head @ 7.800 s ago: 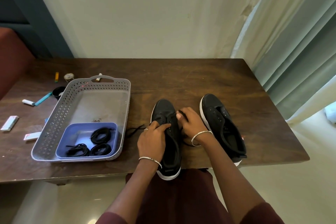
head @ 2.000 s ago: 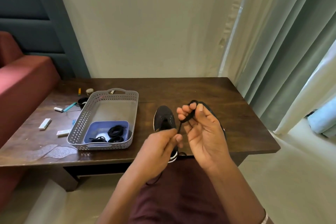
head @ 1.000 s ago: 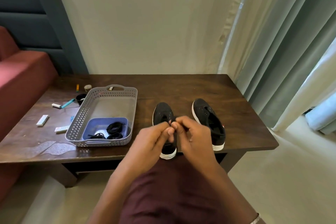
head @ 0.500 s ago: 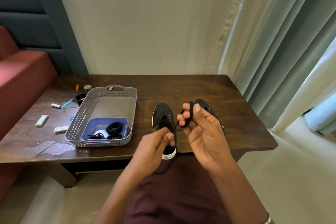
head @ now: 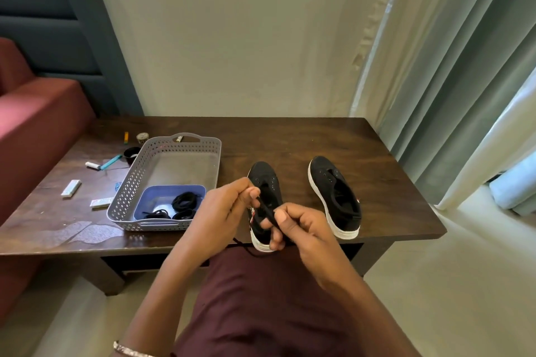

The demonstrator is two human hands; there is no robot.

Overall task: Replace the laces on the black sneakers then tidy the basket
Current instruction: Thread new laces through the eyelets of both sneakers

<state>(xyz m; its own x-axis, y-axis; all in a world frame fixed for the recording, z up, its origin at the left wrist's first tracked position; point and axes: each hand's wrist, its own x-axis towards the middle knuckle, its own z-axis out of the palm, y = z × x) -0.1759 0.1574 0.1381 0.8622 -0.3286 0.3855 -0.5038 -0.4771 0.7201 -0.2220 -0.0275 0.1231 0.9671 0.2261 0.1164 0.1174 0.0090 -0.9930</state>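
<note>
Head view: left hand and right hand, raised at the near table edge, both pinch one flat black shoelace. Behind them, two black canvas sneakers with white soles, left and right, stand unlaced on the dark wooden table. Further left, the grey perforated plastic basket holds a blue tray of coiled black laces.

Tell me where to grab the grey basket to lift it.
Take the grey basket by the cut-out handles in its two short ends, fingers hooked in from outside; the blue tray of laces sits at the near end, so probably lift both ends together.
</note>
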